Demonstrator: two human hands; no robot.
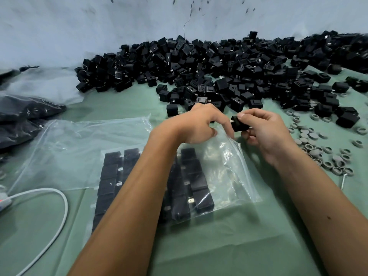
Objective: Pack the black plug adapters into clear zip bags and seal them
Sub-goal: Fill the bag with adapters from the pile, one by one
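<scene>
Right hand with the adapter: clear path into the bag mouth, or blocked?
Probably yes. The right hand pinches the adapter right at the bag opening, which the left hand seems to hold up. Nothing lies between them.

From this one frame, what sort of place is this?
Probably a small packing workbench: a heap of loose black plug adapters against the wall, a clear zip bag filled with adapters in rows, and the right hand holding another adapter.

Adapter pile behind zip bag; rings right; cable left.
</scene>
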